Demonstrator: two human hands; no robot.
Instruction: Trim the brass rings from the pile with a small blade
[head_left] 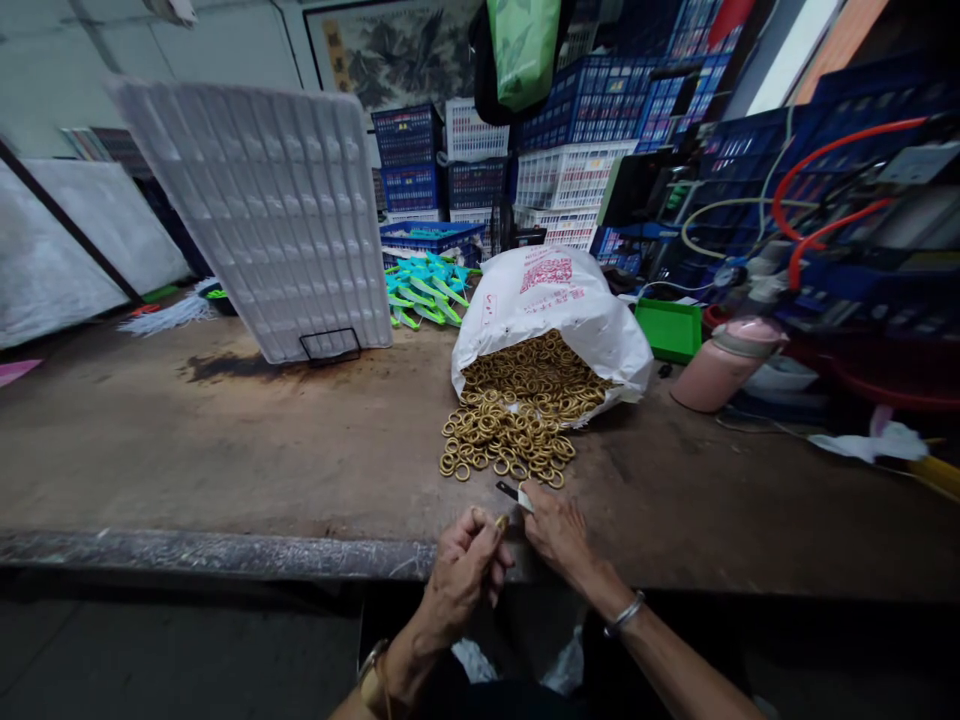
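Note:
At the table's front edge my left hand is closed, with a gold-coloured ring pinched between thumb and finger. Just to its right, my right hand is closed around a small tool with a dark flat tip and a pale handle; its exact kind does not show. The tip points left, close to a loose pile of gold rings. These rings spill from the open mouth of a white sack lying on its side, with more rings inside.
A ridged white plastic panel stands upright on the brown table. Behind are green and blue plastic pieces and stacked crates. At the right are a green tray, a pink bottle and orange tubes.

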